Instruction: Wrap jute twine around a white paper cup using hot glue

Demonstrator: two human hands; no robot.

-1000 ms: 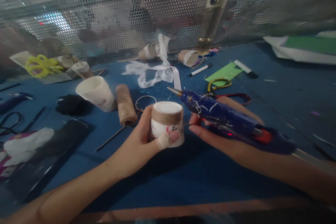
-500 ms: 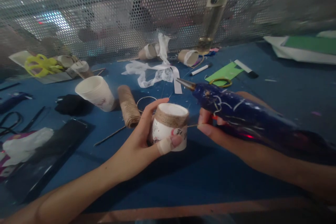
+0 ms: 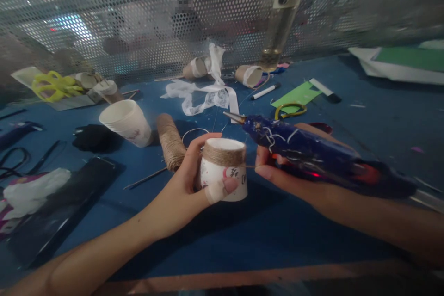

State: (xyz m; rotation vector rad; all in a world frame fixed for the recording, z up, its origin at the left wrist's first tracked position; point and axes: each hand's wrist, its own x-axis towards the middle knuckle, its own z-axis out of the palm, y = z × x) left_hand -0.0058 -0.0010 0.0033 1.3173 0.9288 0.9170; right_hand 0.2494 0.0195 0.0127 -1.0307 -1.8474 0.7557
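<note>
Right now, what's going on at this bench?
A person is working at a cluttered blue table. The left hand grips a small white paper cup, upside down, with a band of jute twine wound round its upper end. The right hand holds a blue glue gun, nozzle pointing left just above the cup, and pinches a thin strand of twine running from the cup. A twine spool and another paper cup lie behind.

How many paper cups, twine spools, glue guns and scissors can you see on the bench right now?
Paper cups: 2 – twine-wrapped cup, plain cup
Twine spools: 1 – twine spool
Glue guns: 1 – glue gun
Scissors: 2 – yellow scissors, yellow-handled scissors
Total: 6
</note>
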